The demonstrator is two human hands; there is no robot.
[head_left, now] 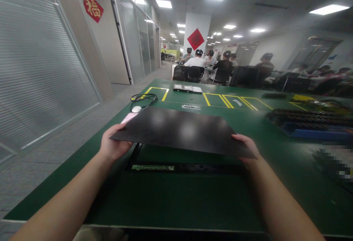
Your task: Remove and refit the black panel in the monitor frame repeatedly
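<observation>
A thin, flat black screen panel (176, 128) is held tilted above the table, its surface reflecting the ceiling lights. At the panel's left edge, my left hand (114, 143) grips it with the thumb on top and the fingers beneath. My right hand (248, 147) grips the opposite edge the same way, its fingers mostly hidden underneath. Under the panel lies a black frame (204, 168) on the green table, carrying a narrow green circuit board (153, 167) along its near side. The panel covers much of the frame.
On the green table (82, 171), a coiled black cable (143, 98) and a white mouse (136, 109) sit at back left. Hard drives (187, 88) lie farther back. A blue tray (314, 130) with dark parts stands at right. Several people sit at tables beyond.
</observation>
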